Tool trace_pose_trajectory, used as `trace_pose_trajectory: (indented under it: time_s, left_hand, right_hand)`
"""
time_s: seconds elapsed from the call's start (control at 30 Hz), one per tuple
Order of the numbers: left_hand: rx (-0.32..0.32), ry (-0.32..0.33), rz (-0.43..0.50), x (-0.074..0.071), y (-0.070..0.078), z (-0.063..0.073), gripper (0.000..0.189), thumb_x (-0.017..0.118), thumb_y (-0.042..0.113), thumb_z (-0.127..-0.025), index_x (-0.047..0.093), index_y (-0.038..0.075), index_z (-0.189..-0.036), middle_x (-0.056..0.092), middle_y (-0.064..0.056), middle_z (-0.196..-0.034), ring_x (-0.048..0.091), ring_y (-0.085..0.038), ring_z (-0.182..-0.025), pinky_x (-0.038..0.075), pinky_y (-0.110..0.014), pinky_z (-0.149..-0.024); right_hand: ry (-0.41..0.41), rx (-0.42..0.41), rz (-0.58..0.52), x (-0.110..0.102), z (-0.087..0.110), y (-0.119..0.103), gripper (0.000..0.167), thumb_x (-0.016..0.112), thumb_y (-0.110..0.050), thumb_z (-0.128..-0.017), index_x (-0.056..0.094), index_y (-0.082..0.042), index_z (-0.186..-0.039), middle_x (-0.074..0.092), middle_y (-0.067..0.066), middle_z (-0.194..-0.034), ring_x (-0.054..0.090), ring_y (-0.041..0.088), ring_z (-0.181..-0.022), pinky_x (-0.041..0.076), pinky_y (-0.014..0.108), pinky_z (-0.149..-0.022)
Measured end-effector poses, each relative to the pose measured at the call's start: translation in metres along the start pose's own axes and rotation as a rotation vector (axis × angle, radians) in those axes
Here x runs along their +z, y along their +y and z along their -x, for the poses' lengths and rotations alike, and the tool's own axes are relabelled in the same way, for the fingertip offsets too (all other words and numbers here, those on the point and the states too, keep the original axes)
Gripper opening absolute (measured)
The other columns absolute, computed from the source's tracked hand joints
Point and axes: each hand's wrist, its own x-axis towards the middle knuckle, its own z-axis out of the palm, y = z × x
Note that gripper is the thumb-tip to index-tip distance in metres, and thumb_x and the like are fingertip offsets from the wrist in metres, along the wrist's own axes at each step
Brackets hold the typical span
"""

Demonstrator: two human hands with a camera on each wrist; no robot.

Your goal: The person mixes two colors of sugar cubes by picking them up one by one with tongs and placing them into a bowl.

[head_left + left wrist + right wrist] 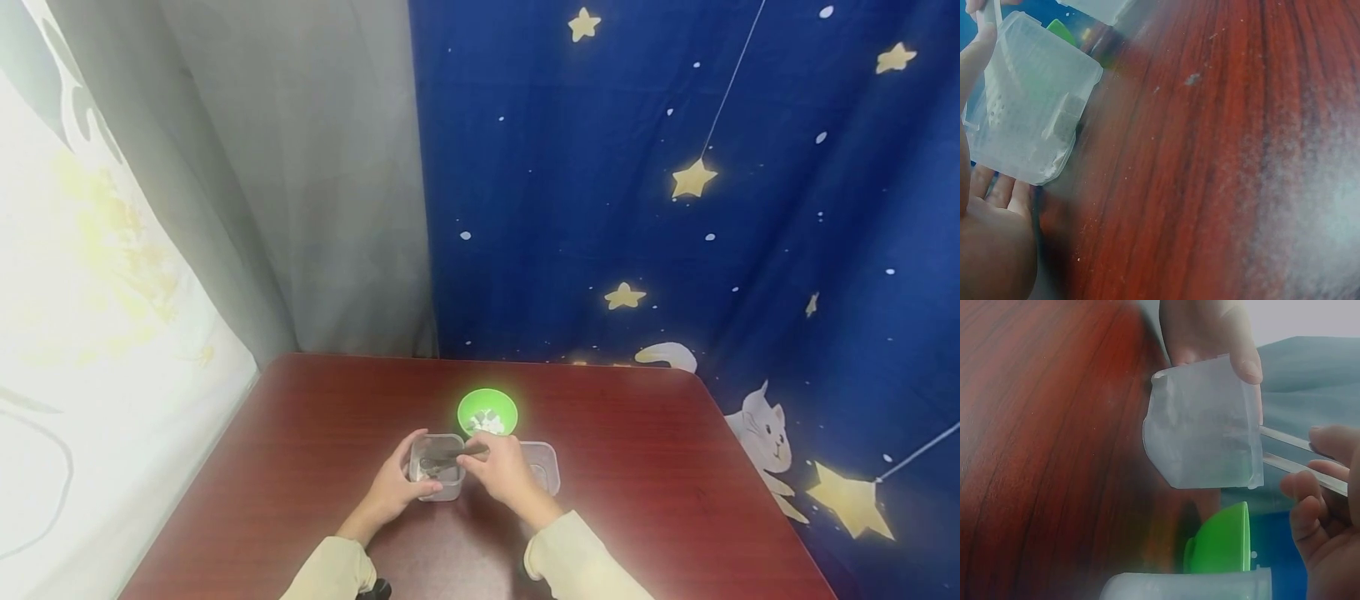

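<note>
My left hand holds a small clear plastic container by its side, with the thumb along the near rim. The container is tilted, its mouth facing up and toward the tongs. My right hand pinches a pair of tongs between thumb and fingers. Their two arms reach into the container, and a perforated end shows through the wall. A few pale chunks lie at the container's bottom. Just behind the hands is a green bowl with several white pieces in it.
A second clear plastic container stands right of the bowl, partly behind my right hand. All of it is on a reddish-brown wooden table. Grey curtain and blue starry curtain hang behind the table's far edge.
</note>
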Motion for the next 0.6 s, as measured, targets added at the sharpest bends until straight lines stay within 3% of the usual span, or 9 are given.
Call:
trace_pose_trajectory:
  time_s: [0.13,0.33,0.6]
  left_hand:
    - [0.006,-0.005,-0.01,-0.001,0.001,0.001,0.096,0.084,-0.003,-0.069,0.03,-0.001,-0.148,0.045,-0.028,-0.138,0.052,-0.047,-0.115,0.047,-0.057,-0.09]
    - [0.03,-0.008,-0.084,-0.002,0.002,0.002,0.092,0.086,0.006,-0.071,0.035,0.007,-0.148,0.047,-0.02,-0.14,0.054,-0.039,-0.117,0.051,-0.046,-0.089]
    - [0.012,-0.003,-0.067,-0.002,0.002,0.003,0.094,0.087,0.007,-0.07,0.034,0.007,-0.148,0.049,-0.018,-0.136,0.058,-0.037,-0.112,0.054,-0.044,-0.085]
  right_hand:
    - [0.016,-0.003,-0.005,0.001,0.0,0.003,0.013,0.079,-0.017,-0.081,0.072,-0.009,-0.088,0.073,0.003,-0.085,0.071,0.015,-0.08,0.054,0.019,-0.067]
    - [0.061,0.007,-0.107,0.0,0.001,0.008,0.014,0.079,-0.015,-0.081,0.073,-0.008,-0.09,0.073,0.005,-0.089,0.071,0.019,-0.079,0.055,0.02,-0.068]
    - [0.142,0.022,-0.106,-0.015,0.001,0.006,0.017,0.081,-0.02,-0.079,0.076,-0.012,-0.092,0.074,0.0,-0.086,0.071,0.015,-0.077,0.055,0.021,-0.065]
